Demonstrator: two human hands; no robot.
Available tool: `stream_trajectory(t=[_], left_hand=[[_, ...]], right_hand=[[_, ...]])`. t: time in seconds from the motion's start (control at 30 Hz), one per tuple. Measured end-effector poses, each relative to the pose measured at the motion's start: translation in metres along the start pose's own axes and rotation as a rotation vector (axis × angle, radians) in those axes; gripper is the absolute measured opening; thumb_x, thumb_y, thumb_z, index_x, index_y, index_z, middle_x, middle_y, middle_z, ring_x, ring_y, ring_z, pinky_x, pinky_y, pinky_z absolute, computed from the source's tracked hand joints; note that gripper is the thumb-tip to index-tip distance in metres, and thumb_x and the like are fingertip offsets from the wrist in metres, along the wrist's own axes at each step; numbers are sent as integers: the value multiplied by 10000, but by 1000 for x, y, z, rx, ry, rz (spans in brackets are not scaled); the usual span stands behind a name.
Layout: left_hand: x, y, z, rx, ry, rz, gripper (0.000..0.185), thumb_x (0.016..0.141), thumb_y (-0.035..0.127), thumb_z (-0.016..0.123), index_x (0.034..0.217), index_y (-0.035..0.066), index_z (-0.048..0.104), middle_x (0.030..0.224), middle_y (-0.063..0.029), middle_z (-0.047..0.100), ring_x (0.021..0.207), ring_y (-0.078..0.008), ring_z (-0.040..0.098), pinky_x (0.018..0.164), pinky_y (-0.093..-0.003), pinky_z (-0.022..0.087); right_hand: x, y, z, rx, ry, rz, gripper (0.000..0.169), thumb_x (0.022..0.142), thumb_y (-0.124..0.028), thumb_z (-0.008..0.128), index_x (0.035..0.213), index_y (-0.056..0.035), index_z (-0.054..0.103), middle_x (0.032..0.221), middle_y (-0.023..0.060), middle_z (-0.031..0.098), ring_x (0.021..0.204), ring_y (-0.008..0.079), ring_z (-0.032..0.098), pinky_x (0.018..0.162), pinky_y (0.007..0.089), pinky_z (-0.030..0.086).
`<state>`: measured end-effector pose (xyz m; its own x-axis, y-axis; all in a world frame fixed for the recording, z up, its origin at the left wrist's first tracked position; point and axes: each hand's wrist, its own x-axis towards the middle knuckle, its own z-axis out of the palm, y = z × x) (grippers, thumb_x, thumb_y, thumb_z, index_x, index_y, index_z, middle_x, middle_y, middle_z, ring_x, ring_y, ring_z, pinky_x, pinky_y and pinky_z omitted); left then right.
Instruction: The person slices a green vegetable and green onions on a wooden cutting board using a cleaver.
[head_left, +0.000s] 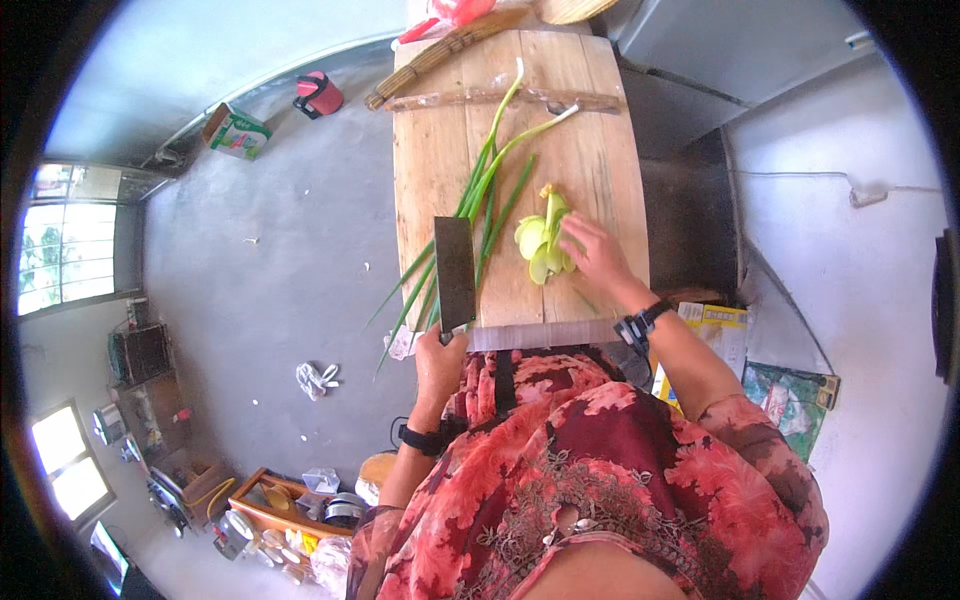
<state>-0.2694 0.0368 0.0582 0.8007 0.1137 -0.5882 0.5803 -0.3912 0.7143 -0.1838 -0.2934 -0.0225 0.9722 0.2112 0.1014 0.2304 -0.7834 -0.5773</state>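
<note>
My left hand (439, 364) grips the handle of a cleaver (455, 274) at the near left of a wooden table (592, 165). The dark, broad blade points away from me and lies over long green onions (487, 176). Their white ends point to the far side, and their green tips hang over the near left edge. Right of the blade, a pale green vegetable (534, 238) with rounded lobes and a yellowish stem end rests on the boards. My right hand (592, 251), slightly blurred, is at its right side with the fingers apart; whether they touch it cannot be told.
A straw hand broom (442, 56) lies across the table's far left corner, near a red plastic bag (461, 9). A wooden strip (450, 98) crosses the tabletop. On the floor are a crumpled plastic bag (315, 380) and a carton (238, 135). Cardboard (724, 322) stands near my right arm.
</note>
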Motion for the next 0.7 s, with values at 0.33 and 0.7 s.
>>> stream_trajectory(t=[0.33,0.7], left_hand=[[-36,20,55,178,42,63,260,779,191,629,877,-49,659,609,-173,639,556,-248,646,562,-403,494],[-31,16,78,15,133,-28,224,798,145,612,893,-50,667,551,-131,591,483,-206,591,511,-397,464]], right_hand=[[85,36,-8,-420,-185,-387,129,865,-107,547,846,-122,674,1093,40,642,1157,230,554,968,381,450],[61,61,-53,375,-19,192,125,888,-15,607,1012,-25,619,943,172,684,889,303,682,794,385,528]])
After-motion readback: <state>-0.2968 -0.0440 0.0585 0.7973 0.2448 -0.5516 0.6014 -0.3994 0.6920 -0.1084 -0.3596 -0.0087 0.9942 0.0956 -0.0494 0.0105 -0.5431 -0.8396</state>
